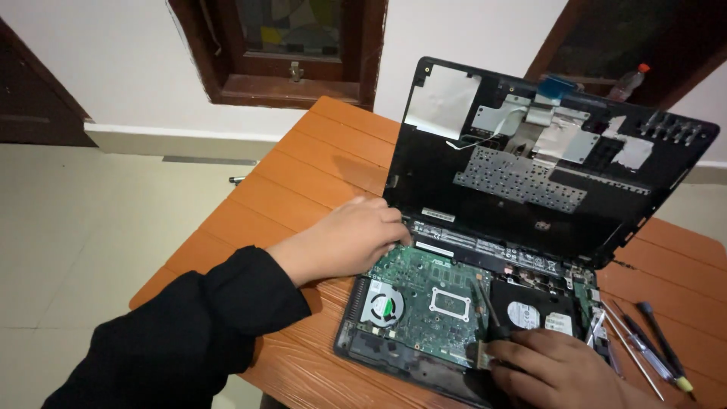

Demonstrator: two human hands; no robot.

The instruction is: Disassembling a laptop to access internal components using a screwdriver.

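On the orange-brown slatted wooden worktop [303, 182] lies an opened black laptop base [424, 356], its black keyboard cover [530, 159] tilted up at the far side so the green circuit board [424, 295] is bared. The left hand [344, 238] lies loosely curled, gripping nothing, on the base's far left edge, seemingly to steady it. The right hand [560, 371], at the near right, pinches what looks like a dark-handled screwdriver [488, 310] angled onto the board, while spare slim screwdrivers [651, 352] lie to the right within reach.
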